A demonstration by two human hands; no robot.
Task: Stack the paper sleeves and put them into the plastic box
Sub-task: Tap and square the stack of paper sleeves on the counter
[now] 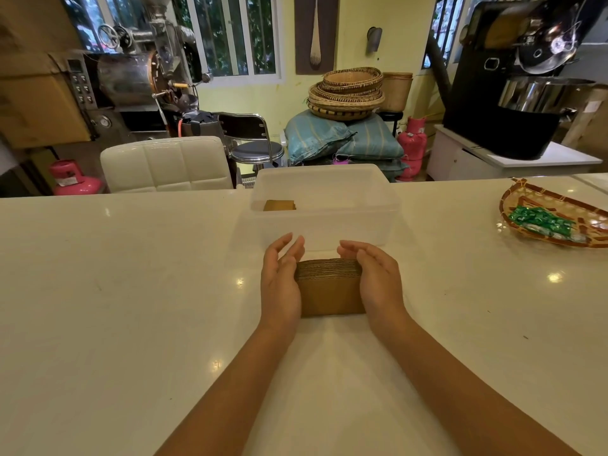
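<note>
stack: brown paper sleeves (330, 287) stand on the counter (131, 291), just short of the plastic box (325, 205).
hands: left hand (280, 284) and right hand (375, 281) press flat on its two ends, fingers straight, not curled.
step: we square the ends evenly, then clamp before lifting.
room: box rim is near; counter is bare on both sides; candy basket (556, 218) well apart.
box: a few sleeves already lie inside, far left.

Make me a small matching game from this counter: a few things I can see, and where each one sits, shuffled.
Things
1. stack of paper sleeves
2. plastic box
3. woven tray
4. white chair

Places
A. far right of the counter, holding green wrapped sweets
B. pressed between the left hand and the right hand
C. behind the counter, to the left
D. on the counter just beyond the hands, with some brown sleeves already inside

Pairs: 1-B, 2-D, 3-A, 4-C
</note>
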